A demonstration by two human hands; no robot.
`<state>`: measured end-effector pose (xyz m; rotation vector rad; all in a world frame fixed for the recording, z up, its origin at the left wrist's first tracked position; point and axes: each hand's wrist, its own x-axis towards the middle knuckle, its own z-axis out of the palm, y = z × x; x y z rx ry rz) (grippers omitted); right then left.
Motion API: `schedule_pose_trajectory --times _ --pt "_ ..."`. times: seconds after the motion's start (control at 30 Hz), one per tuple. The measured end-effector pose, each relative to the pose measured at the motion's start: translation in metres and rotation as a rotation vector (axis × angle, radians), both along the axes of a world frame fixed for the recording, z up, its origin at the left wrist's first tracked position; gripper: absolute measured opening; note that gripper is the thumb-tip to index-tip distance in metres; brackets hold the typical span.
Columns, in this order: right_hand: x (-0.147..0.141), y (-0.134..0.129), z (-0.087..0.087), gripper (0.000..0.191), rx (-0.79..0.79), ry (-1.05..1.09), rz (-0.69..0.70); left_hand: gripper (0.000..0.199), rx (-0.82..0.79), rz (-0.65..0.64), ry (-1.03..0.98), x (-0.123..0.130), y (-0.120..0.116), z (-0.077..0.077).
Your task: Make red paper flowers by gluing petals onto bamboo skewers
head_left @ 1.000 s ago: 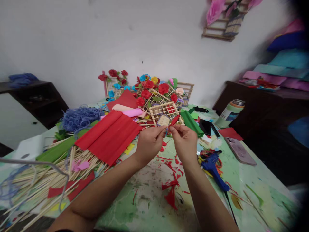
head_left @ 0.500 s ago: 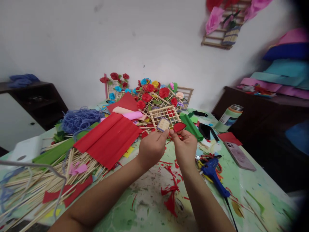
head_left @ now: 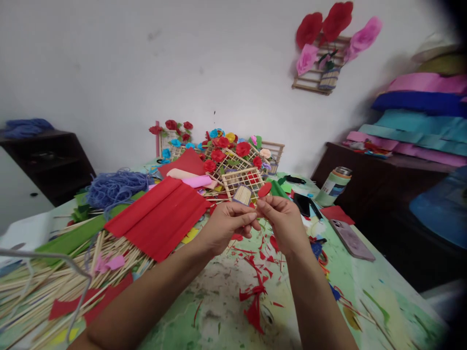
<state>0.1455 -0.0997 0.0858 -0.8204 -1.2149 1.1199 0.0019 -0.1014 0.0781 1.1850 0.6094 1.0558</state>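
Note:
Over the middle of the table, my right hand (head_left: 286, 221) pinches a small rounded red paper petal (head_left: 264, 189) between thumb and fingers. The petal stands up above the fingertips. Close against it is my left hand (head_left: 228, 226), its fingers curled and its thumb pressed toward them. Whatever the left fingers may hold is too small or hidden to make out. Just beyond the hands lies a small stick basket (head_left: 242, 194) with a blue edge, in front of a stick lattice (head_left: 233, 181). Red paper scraps (head_left: 255, 291) lie on the table below the hands.
A red crepe paper sheet (head_left: 156, 218) covers part of the bamboo sticks (head_left: 98, 272) at left. Blue yarn (head_left: 116, 187) is heaped behind. Paper flowers (head_left: 222, 143) fill the back. At right are a bottle (head_left: 333, 187), a phone (head_left: 350, 238) and a glue gun (head_left: 317, 249), partly hidden by my arm.
The view has tilted up and shifted right. My left fingers have loosened from a tight fist-like pinch to a more extended curl. The red petal in my right hand has turned and looks more upright.

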Motion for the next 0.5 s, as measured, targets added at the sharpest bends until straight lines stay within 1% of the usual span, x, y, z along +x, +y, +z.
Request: schedule_pose_trajectory --times 0.17,0.3,0.43,0.5 --pt "-0.001 -0.005 0.005 0.02 0.05 -0.072 -0.056 0.018 0.028 0.096 -0.004 0.005 -0.001 -0.003" --pt "-0.001 -0.008 0.006 0.018 0.081 -0.195 -0.14 0.015 0.1 0.222 0.008 0.007 -0.003 -0.002" --pt "-0.005 -0.011 0.006 0.018 0.107 -0.316 -0.275 0.014 0.167 0.315 0.094 0.008 -0.003 -0.002" --pt "-0.007 -0.012 0.007 0.018 0.115 -0.341 -0.333 0.015 0.185 0.352 0.138 0.008 -0.004 -0.003"
